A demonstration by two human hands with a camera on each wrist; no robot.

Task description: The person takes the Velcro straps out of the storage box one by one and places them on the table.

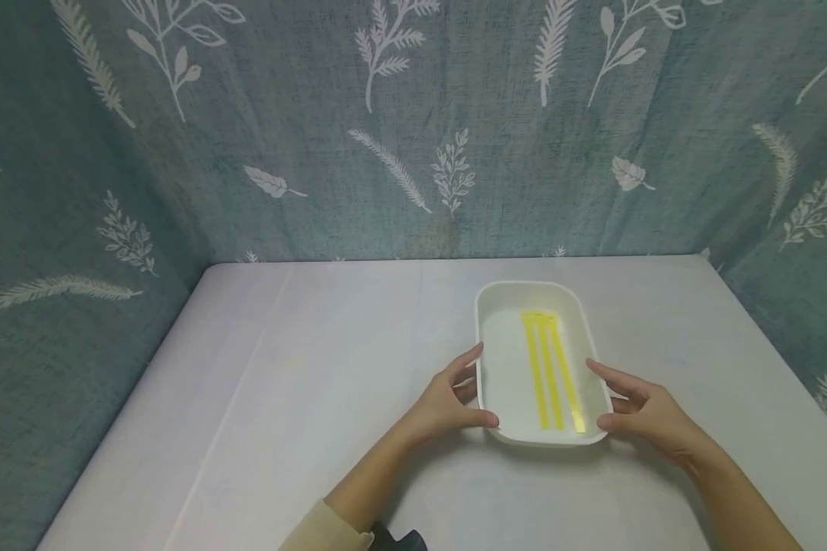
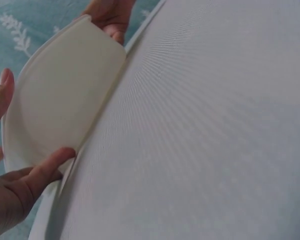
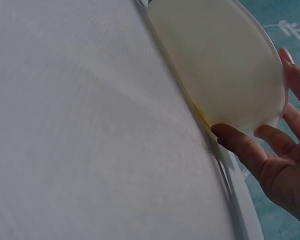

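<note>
1. White round-cornered rectangular tray (image 1: 503,367), right of centre, is gripped at opposite sides by left hand (image 1: 444,402) and right hand (image 1: 651,419).
2. Flat yellow strips (image 1: 554,375) show full length only from the head view.
3. White tabletop (image 1: 317,398) stretches wider leftward than rightward.

The left forearm (image 1: 372,474), its lower end in a pale sleeve (image 1: 327,529), and the bare right forearm (image 1: 740,497) slant forward and inward. The left hand (image 1: 446,402) and right hand (image 1: 651,417) face each other, both gripping, thumbs (image 1: 481,418) pointing inward on the near side, index fingers (image 1: 467,358) reaching farther forward.
</note>
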